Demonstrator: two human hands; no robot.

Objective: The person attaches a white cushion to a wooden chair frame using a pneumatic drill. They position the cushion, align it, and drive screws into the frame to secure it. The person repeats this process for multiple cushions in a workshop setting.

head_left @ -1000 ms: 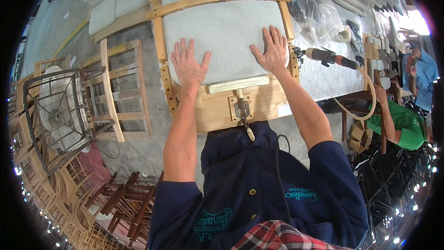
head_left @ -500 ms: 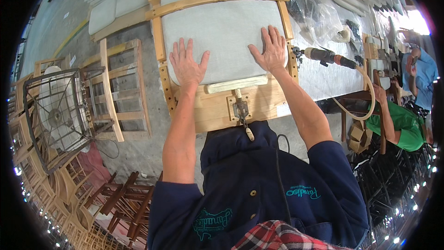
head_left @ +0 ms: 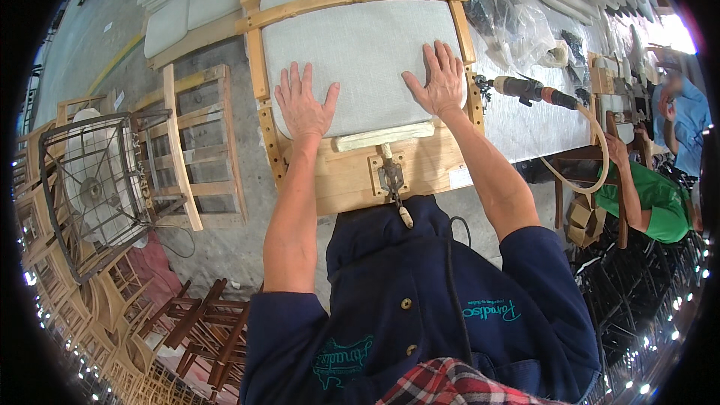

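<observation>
A light grey upholstered seat cushion (head_left: 360,52) lies flat within a wooden jig frame (head_left: 466,34) in front of me. My left hand (head_left: 306,101) rests palm down on its near left part, fingers spread. On the near right part my right hand (head_left: 439,82) lies likewise flat with fingers apart. A padded bar (head_left: 385,136) lies along the cushion's near edge, and behind it a metal toggle clamp (head_left: 391,177) is fixed to the wooden base board (head_left: 330,180). Its handle points toward me.
Right of the jig lies a power driver (head_left: 525,91) with a hose (head_left: 602,157). Plastic bags (head_left: 517,30) lie beyond it. Stacked cushions (head_left: 166,26) stand far left, above a wooden pallet (head_left: 202,154) and a caged fan (head_left: 94,184). A person in green (head_left: 660,202) works at the right.
Both hands stay where they were on the cushion. At the far right, the person in blue has shifted slightly.
</observation>
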